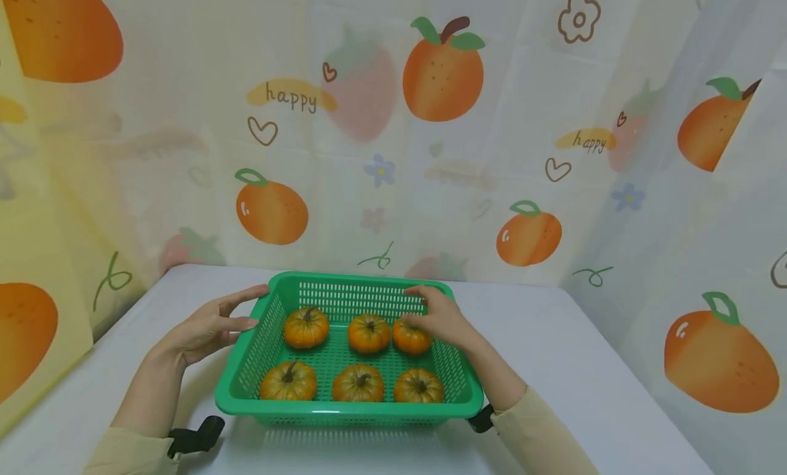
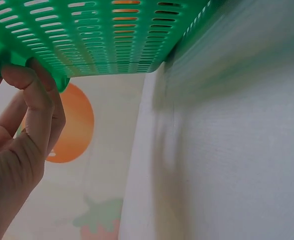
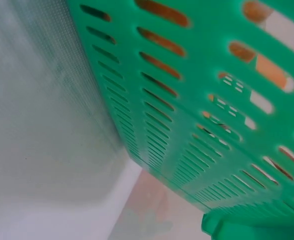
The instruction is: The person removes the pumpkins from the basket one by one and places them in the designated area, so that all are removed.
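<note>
A green plastic basket [image 1: 338, 407] with slotted walls stands on the white table and holds several small orange pumpkins in two rows. At its left side, my left hand [image 1: 212, 322] has thumb and index finger on the rim. The left wrist view shows the fingers of that left hand [image 2: 29, 115] bent up against the underside of the rim. Over the right side, my right hand [image 1: 444, 316] reaches in above the back-right pumpkin [image 1: 412, 339], thumb and index finger apart; the thumb overlaps its top. In the right wrist view, the slotted basket wall [image 3: 186, 145] fills much of the picture.
The white table [image 1: 529, 338] extends on both sides of the basket. Behind it hangs a curtain [image 1: 375, 201] printed with fruit and hearts, which also runs along both sides. Black wrist bands [image 1: 197, 436] sit at the beige sleeves [image 1: 544, 430].
</note>
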The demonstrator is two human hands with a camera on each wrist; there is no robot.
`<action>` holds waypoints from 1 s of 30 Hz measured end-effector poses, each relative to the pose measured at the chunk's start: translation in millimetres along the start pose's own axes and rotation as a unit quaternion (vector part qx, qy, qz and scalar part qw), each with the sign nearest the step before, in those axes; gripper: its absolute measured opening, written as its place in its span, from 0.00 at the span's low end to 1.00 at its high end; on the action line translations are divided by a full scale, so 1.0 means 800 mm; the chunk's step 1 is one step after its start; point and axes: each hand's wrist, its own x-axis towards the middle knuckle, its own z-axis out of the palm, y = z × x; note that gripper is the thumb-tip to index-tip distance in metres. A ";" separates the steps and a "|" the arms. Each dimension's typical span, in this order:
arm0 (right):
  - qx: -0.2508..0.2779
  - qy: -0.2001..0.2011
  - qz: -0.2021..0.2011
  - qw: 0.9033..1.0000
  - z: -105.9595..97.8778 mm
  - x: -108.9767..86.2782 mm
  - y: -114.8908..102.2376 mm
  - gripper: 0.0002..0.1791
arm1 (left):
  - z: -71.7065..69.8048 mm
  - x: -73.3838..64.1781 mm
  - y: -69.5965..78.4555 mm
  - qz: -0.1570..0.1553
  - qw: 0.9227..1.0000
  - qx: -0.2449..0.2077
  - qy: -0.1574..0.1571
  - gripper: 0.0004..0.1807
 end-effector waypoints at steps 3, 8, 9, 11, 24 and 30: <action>-0.018 -0.020 -0.005 1.000 0.004 0.001 0.002 0.29 | -0.003 0.000 -0.003 0.000 1.000 0.016 -0.008 0.36; -0.030 -0.048 -0.010 0.998 0.008 0.001 0.001 0.30 | -0.008 -0.001 -0.005 -0.001 0.999 0.038 -0.023 0.38; -0.031 -0.053 -0.010 0.998 0.009 0.001 0.001 0.30 | -0.009 -0.001 -0.005 0.000 0.999 0.039 -0.026 0.38; -0.030 -0.062 -0.007 0.998 0.009 0.001 0.000 0.31 | -0.010 -0.002 -0.005 0.002 0.999 0.040 -0.029 0.38; -0.089 -0.087 0.004 0.992 0.016 0.009 0.009 0.35 | -0.008 0.001 -0.003 0.010 0.999 0.040 -0.033 0.37; -0.122 -0.096 0.011 0.988 0.016 0.008 0.006 0.36 | -0.007 0.002 0.000 0.008 0.998 0.052 -0.029 0.37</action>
